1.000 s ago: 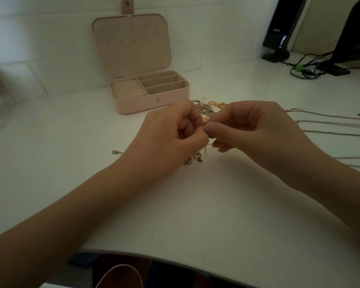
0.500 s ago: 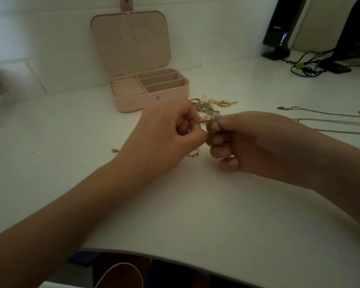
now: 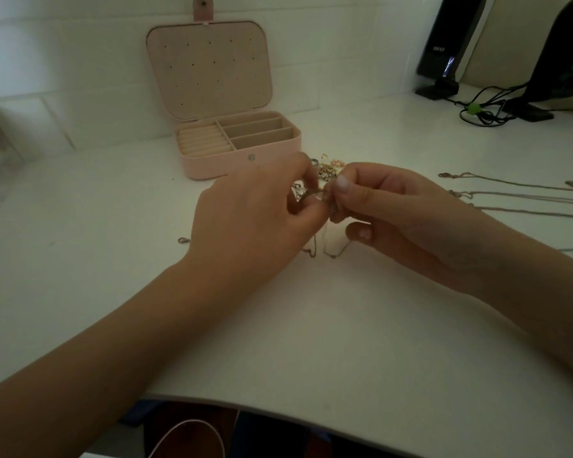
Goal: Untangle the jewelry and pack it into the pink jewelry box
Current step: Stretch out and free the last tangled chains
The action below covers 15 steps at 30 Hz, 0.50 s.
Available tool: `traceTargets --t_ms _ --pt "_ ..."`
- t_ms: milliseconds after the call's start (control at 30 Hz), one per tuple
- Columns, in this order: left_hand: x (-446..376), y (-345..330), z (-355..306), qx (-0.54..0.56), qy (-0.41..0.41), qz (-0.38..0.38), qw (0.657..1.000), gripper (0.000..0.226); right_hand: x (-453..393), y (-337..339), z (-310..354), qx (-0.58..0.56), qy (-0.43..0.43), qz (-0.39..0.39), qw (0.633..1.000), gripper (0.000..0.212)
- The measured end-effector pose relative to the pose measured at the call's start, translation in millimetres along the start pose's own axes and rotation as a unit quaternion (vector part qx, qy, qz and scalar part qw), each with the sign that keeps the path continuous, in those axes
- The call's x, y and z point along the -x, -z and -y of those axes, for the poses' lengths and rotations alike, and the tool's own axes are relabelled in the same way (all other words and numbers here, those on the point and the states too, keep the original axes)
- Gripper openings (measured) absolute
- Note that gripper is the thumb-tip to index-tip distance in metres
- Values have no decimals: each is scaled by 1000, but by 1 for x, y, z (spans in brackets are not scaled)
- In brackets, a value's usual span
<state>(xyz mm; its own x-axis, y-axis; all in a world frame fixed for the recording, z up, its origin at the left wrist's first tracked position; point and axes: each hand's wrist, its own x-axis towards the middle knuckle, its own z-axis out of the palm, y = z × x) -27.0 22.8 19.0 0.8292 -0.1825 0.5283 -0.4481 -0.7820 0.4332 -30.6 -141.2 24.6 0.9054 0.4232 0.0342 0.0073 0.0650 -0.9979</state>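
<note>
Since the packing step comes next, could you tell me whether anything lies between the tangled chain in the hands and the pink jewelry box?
Mostly clear: the box stands open. Only a small jewelry pile sits behind the chain that both hands pinch, right of the direct path.

A white table [image 3: 311, 325] is filling most of the frame, running up to a white tiled wall [image 3: 63, 77] across the upper left. In the upper right, two black speakers [image 3: 450, 44] are standing beside a tangle of black cables [image 3: 487, 110] held by a green tie [image 3: 473, 109].
</note>
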Motion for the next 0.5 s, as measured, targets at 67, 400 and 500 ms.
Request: traceTargets --t_ms 67,400,500 --pt "-1 1 0 93 10 12 996 10 -1 0 -1 -39 0 0 999 12" --pt "-9 7 6 303 143 46 941 17 -3 1 3 25 -63 32 997 19" --pt "-6 3 1 295 125 61 945 16 -11 1 3 -8 -98 5 995 26"
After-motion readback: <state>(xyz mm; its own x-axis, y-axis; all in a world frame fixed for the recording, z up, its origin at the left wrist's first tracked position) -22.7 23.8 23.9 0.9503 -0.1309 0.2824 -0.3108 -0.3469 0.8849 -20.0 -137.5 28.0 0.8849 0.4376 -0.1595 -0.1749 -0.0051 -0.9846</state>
